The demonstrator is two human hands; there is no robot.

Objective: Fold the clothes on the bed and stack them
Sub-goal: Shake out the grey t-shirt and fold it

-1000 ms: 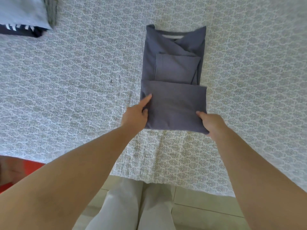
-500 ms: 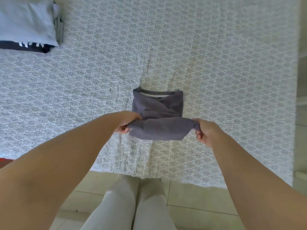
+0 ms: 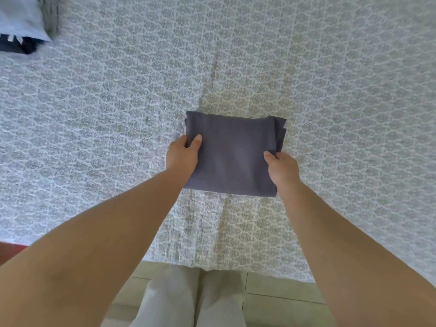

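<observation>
Folded garment: a dark grey-blue garment (image 3: 232, 153) is seen folded into a compact rectangle, lying flat on the bedspread (image 3: 330, 90), directly between the two hands. Layered edges are visible along its right side, just beyond the right fingers.

Left hand: the left hand (image 3: 182, 153) is placed at the garment's left edge. The thumb is laid on top of the cloth and the remaining fingers are curled round the edge, so the fold is gripped. How far the fingers reach under the cloth cannot be told.

Right hand: the right hand (image 3: 282, 167) is set at the garment's right edge, somewhat nearer the person than the left hand. The thumb is pressed on the top surface and the fingers are tucked round the side, so the cloth is pinched there as well.

Stack: a pile of folded clothes (image 3: 21, 24) is seen far to the left of the left fingers, at the upper corner of the view, well apart from the garment. A pale blue piece lies on top, a dark piece with white marks beneath, and a grey edge is shown at its right side; it is blurred.

Bedspread: a pale cover with a repeated grey pattern is spread under both hands and the garment.

Floor: light tiles (image 3: 278, 300) and pale trouser legs (image 3: 188, 300) are seen nearer than the wrists, below the bed's edge.
</observation>
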